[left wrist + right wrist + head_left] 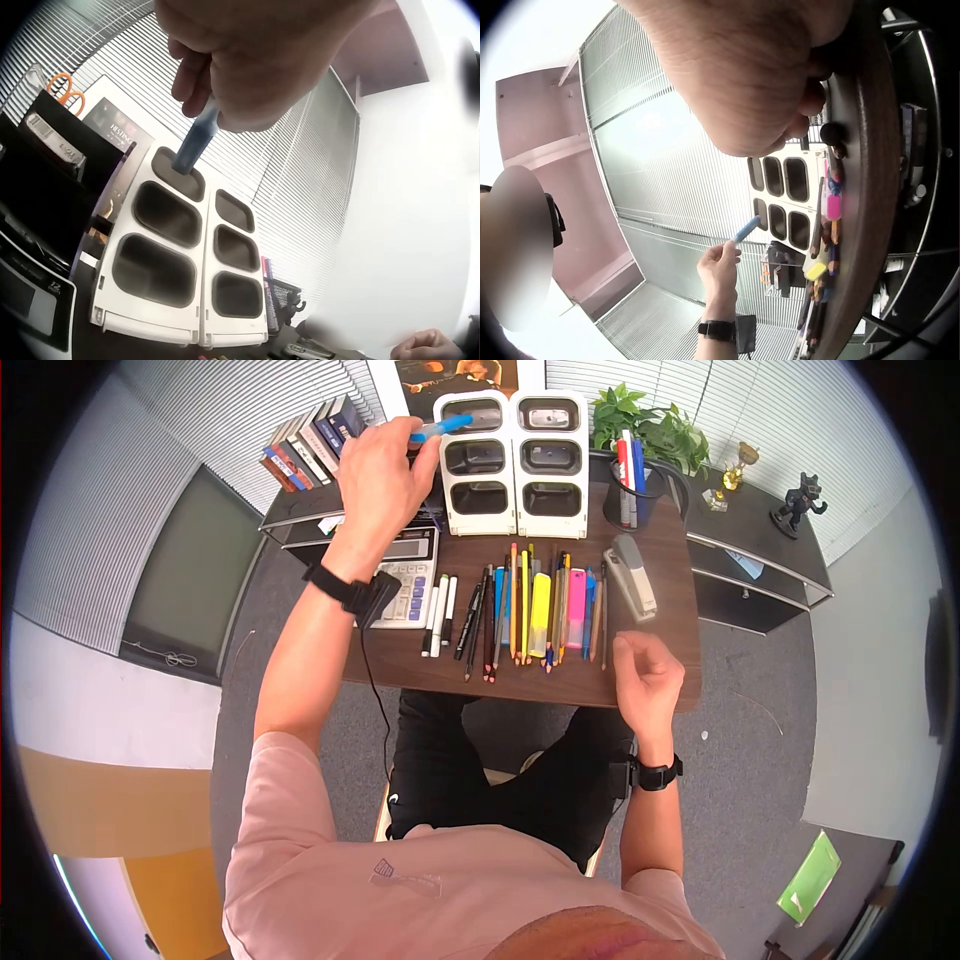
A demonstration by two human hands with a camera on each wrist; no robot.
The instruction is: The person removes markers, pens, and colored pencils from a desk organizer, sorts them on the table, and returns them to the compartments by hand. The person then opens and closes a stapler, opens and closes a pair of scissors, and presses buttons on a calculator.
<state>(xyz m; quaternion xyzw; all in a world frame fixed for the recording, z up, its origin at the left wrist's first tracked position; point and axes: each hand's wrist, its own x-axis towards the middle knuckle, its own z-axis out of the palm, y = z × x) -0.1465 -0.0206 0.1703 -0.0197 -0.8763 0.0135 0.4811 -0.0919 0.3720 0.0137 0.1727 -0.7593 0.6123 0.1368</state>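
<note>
My left hand is raised at the back left of the desk and pinches a blue highlighter between thumb and fingers. The highlighter's tip end overlaps the top left compartment of the white six-compartment organizer. In the left wrist view the blue highlighter slants down towards that compartment's mouth. Each compartment has a dark inside. By the desk's front right edge, my right hand rests with its fingers loosely curled and holds nothing. The stapler lies just beyond it.
A row of pencils and pens lies mid-desk, with a yellow highlighter and a pink highlighter among them. White markers lie beside the calculator at left. A black mesh pen cup stands right of the organizer.
</note>
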